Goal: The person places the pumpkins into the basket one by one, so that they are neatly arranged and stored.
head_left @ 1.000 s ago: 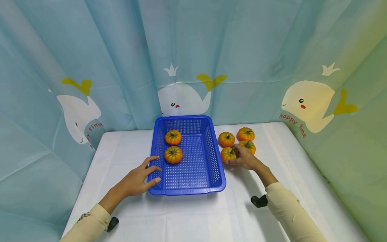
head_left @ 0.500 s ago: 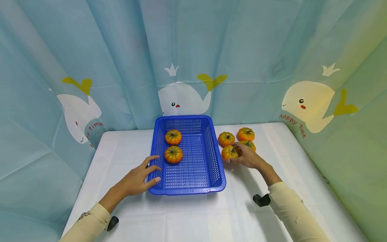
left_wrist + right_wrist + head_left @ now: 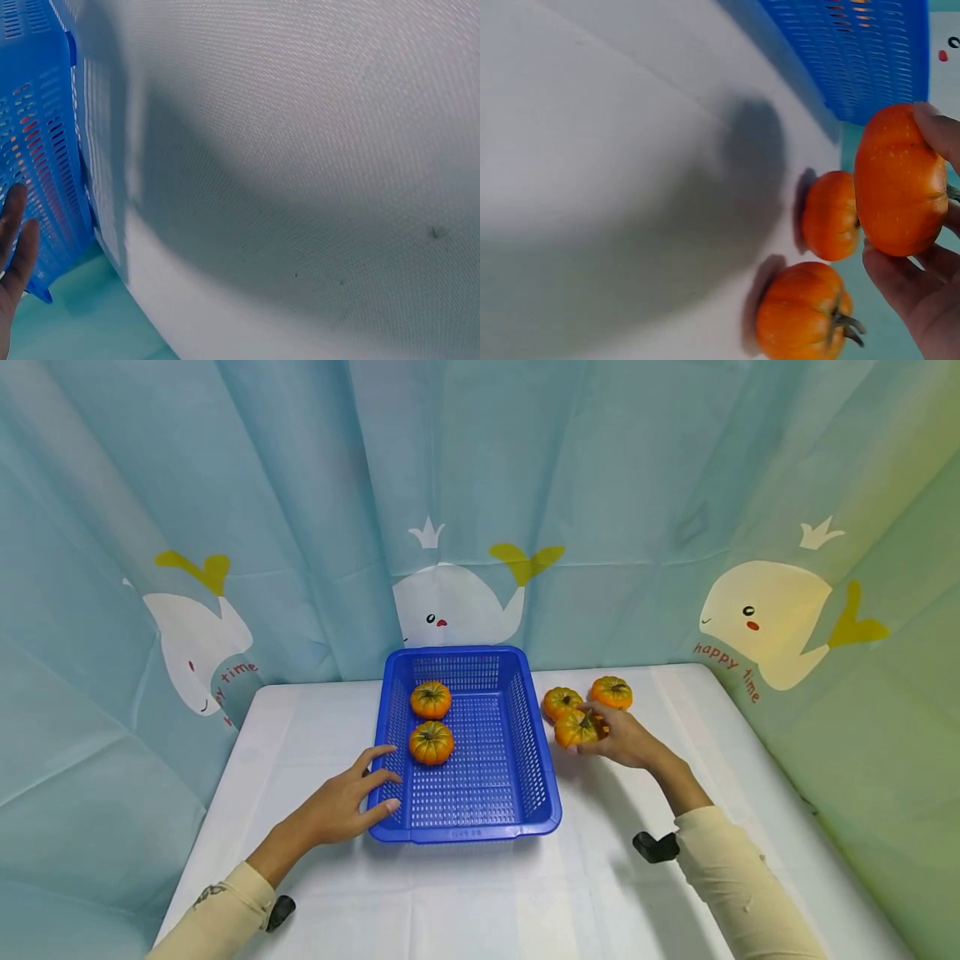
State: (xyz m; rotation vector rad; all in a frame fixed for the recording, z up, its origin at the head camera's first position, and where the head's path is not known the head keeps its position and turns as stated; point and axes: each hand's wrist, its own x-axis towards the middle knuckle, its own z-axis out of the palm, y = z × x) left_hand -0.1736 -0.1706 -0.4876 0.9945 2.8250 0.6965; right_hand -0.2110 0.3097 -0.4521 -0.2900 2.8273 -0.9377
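Note:
My right hand (image 3: 626, 739) grips a small orange-and-green pumpkin (image 3: 576, 730) between thumb and fingers. In the right wrist view this pumpkin (image 3: 900, 180) is off the table, above other pumpkins. A blue plastic basket (image 3: 465, 835) stands at the middle of the table, with two pumpkins inside along its left side, a far one (image 3: 431, 700) and a nearer one (image 3: 431, 742). Over the basket's left rim lies my left hand (image 3: 345, 806), its fingers spread and loosely bent, gripping nothing. The left wrist view shows its fingertips by the basket wall (image 3: 52, 202).
Right of the basket, a pumpkin (image 3: 561, 700) and another (image 3: 611, 691) sit on the white table (image 3: 480, 902). A further one is mostly hidden by my right hand. A pale blue curtain (image 3: 622, 527) with whale prints hangs behind the table.
The pumpkin in my right hand has risen off the table and moved slightly right and away from me. My left hand and the basket have stayed in place.

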